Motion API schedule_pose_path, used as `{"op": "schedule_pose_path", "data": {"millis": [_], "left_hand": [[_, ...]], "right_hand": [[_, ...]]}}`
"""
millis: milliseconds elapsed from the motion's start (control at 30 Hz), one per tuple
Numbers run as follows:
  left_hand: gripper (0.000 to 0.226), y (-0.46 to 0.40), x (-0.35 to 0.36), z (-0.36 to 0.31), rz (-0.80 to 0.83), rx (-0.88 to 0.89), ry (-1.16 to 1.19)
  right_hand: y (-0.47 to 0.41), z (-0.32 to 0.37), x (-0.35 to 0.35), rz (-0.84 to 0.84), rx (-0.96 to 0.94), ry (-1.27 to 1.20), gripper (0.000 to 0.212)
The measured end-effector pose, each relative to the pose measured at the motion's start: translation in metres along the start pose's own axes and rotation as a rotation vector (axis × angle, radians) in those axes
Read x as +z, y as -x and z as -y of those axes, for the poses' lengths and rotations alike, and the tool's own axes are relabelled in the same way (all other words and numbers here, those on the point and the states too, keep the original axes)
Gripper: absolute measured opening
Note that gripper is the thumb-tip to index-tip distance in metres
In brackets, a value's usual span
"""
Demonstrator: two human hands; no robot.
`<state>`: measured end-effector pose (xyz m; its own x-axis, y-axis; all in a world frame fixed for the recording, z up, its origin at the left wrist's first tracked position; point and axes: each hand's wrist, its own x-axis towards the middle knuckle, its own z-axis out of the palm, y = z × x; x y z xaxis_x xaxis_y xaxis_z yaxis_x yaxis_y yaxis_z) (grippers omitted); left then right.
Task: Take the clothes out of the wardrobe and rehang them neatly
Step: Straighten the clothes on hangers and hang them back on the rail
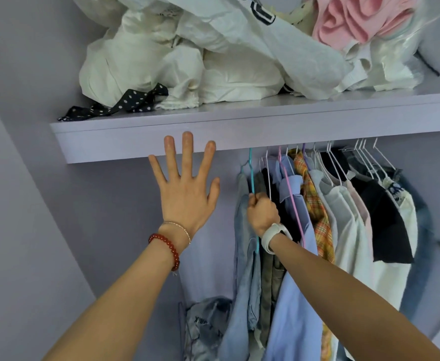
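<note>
Left hand [186,188] up and flat, palm away, all five fingers spread wide and straight, fingertips overlapping the front edge of the lilac shelf [239,131], holding nothing; red bead bracelet [165,250] and thin chain at that wrist. Right hand [261,212] reaching in from lower right, forearm angled up and left, white watch [272,237] on the wrist, fingers curled tight into a fist around the teal hanger [252,178]. Hanger's hook up under the shelf, its visible arm running steeply down through the fist. Hanging from it, a pale denim shirt [242,269], long axis vertical, at the left end of the row. Just right of it, more clothes [343,217] packed on white and pink hangers, all draping straight down. Above, white bundles [161,61] and pink fabric [357,19] piled on the shelf.
</note>
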<state>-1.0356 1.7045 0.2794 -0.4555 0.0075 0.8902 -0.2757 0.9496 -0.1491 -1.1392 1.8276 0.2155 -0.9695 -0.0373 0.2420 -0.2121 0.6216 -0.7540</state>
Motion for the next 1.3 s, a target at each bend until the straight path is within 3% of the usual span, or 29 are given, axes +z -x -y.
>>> {"op": "schedule_pose_path", "data": {"millis": [200,333,433,567,833,1000,1100,1200,1300], "left_hand": [[0.062,0.006,-0.013,-0.014,0.022,-0.078,0.143],[0.059,0.038,-0.010,-0.066,0.104,-0.171,0.416],[0.056,0.082,-0.010,-0.132,0.291,-0.114,0.577],[0.053,0.141,-0.032,-0.238,0.569,0.137,0.715],[0.046,0.232,-0.158,-0.473,0.868,0.840,0.970],[0.042,0.278,-0.278,-0.603,0.887,1.165,1.146],[0.050,0.295,-0.346,-0.665,0.837,1.318,1.207],[0.049,0.307,-0.380,-0.719,0.752,1.374,1.290],[0.048,0.322,-0.404,-0.776,0.803,1.453,1.295]], "right_hand": [[0.039,-0.036,-0.030,-0.021,-0.216,-0.107,0.041],[0.079,-0.088,-0.080,-0.160,-0.430,0.048,0.044],[0.113,-0.147,-0.128,-0.214,-0.446,0.232,0.043],[0.184,-0.236,-0.202,-0.225,-0.237,0.471,0.042],[0.391,-0.381,-0.366,-0.228,0.436,0.660,0.044],[0.517,-0.430,-0.469,-0.415,0.793,0.665,0.055],[0.576,-0.445,-0.520,-0.533,0.946,0.693,0.050],[0.615,-0.460,-0.554,-0.605,1.050,0.680,0.045],[0.648,-0.481,-0.583,-0.675,1.184,0.611,0.044]]}}
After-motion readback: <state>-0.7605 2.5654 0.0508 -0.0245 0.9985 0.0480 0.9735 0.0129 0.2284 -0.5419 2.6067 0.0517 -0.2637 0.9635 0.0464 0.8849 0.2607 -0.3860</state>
